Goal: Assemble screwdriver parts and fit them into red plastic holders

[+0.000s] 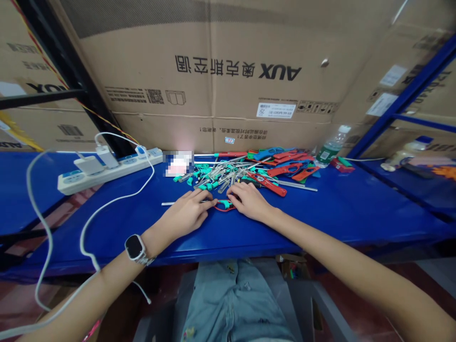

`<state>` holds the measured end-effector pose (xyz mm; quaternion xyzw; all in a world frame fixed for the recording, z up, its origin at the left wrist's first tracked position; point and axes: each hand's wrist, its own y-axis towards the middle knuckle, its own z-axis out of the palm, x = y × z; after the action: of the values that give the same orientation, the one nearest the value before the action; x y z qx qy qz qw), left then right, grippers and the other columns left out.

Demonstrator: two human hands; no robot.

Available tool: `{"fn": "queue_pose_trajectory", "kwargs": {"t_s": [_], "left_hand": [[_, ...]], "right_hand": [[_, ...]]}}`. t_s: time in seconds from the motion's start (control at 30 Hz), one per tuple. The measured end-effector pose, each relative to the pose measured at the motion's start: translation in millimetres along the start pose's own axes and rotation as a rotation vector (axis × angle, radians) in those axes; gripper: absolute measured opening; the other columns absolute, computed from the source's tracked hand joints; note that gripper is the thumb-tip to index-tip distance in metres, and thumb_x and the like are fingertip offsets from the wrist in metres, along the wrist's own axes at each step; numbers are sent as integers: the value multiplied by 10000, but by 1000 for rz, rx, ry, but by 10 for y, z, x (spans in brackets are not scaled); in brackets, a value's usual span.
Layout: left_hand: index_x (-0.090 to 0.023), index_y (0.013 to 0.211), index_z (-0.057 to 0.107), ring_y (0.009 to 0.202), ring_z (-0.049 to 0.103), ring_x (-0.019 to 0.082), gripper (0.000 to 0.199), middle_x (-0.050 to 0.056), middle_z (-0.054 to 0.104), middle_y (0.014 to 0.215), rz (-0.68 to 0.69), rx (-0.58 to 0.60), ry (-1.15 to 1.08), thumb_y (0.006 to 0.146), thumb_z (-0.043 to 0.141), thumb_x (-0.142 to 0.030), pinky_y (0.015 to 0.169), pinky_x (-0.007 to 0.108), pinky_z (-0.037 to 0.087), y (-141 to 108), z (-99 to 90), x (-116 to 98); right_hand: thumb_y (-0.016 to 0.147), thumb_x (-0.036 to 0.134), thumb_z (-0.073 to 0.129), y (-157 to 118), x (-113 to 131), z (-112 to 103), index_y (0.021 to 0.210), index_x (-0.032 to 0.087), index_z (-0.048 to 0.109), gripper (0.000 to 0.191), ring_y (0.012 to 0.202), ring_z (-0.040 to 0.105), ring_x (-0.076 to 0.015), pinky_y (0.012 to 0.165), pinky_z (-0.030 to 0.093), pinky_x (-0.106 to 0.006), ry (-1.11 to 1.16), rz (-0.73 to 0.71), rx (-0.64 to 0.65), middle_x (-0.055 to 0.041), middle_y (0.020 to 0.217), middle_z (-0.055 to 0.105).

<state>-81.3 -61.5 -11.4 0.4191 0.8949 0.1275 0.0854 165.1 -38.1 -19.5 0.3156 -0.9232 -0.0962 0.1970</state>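
Observation:
A long-nosed lighter (225,205) with a red body and green trigger lies low over the blue table, between my hands. My left hand (188,211) is closed on its left part, and the thin metal tube (167,204) sticks out past my knuckles. On the handle end, my right hand (249,202) has its fingers curled and pressed together; the palm hides most of that end. Just beyond my fingertips spreads a pile of green triggers and clear inner parts (223,178). Red and blue lighter shells (285,159) heap up at its right.
A white power strip (117,171) with plugged-in chargers sits at the left, its white cable (85,232) trailing over the table edge. A green-labelled bottle (329,149) stands at the back right. Large cardboard boxes (228,95) wall off the back. Blue shelf posts (402,95) rise at the right.

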Motion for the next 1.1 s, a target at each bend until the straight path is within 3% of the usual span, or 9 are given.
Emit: {"fn": "queue_pose_trajectory", "kwargs": {"t_s": [0.23, 0.37, 0.53, 0.67, 0.83, 1.1], "left_hand": [[-196, 1223, 735, 1028, 630, 254, 362, 120, 666, 1163, -5, -33, -15, 1065, 413, -240, 916, 441, 551, -23, 57, -4], [-199, 1268, 722, 1042, 620, 266, 388, 127, 662, 1161, 5, -32, 31, 1071, 390, -231, 909, 445, 553, -32, 88, 5], [-199, 1264, 728, 1044, 619, 275, 371, 127, 666, 1144, 10, -47, 29, 1055, 423, -219, 882, 435, 547, -34, 66, -3], [-188, 1289, 718, 1059, 625, 296, 367, 132, 670, 1160, 3, -22, 74, 1062, 433, -226, 860, 450, 548, -42, 48, -24], [-172, 1305, 717, 1075, 613, 303, 393, 140, 668, 1118, -50, -21, 109, 1077, 461, -364, 886, 455, 548, 8, 67, -50], [-176, 1277, 730, 1032, 604, 287, 382, 134, 664, 1088, -75, -62, 125, 1076, 460, -357, 872, 427, 524, 150, 114, -24]], "right_hand": [[1022, 225, 536, -9, 3, -14, 944, 191, 666, 155, 924, 581, -211, 855, 330, -362, 32, 18, -73, -52, 968, 717], [1042, 310, 535, -41, 73, -48, 1043, 196, 733, 229, 982, 585, -230, 897, 360, -391, 27, -67, -131, -78, 1016, 717], [1036, 308, 553, -105, 165, -66, 1159, 236, 780, 268, 1060, 573, -246, 891, 359, -414, -36, -205, -35, -97, 1137, 713], [1033, 270, 553, -134, 183, -50, 1125, 233, 794, 261, 1108, 574, -252, 887, 365, -420, -16, -197, -12, -99, 1165, 726], [1027, 250, 555, -119, 136, -28, 1152, 222, 785, 264, 1152, 574, -254, 913, 380, -426, 17, -171, -28, -99, 1207, 721], [1049, 300, 524, -82, 39, -7, 1266, 227, 744, 318, 1147, 558, -271, 971, 413, -460, -10, -134, -43, -127, 1265, 664]]}}
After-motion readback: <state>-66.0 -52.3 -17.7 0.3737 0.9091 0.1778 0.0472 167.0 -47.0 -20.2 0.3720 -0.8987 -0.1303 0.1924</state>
